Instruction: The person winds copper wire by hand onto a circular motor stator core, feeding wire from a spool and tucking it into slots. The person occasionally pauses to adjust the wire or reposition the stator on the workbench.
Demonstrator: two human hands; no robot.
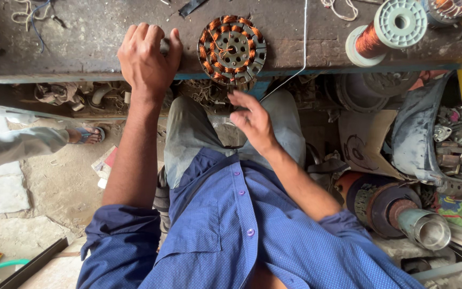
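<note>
Left: a sandalled foot of another person on the floor. The left hand lies palm-down on the tabletop, its fingers curled over a small object that stays mostly hidden; what it is cannot be told. Just right of those fingers lies a round stator wound with copper coils. Below it the right hand hovers off the tabletop, fingers released and spread, grasping nothing. Far right: a spool of copper wire.
</note>
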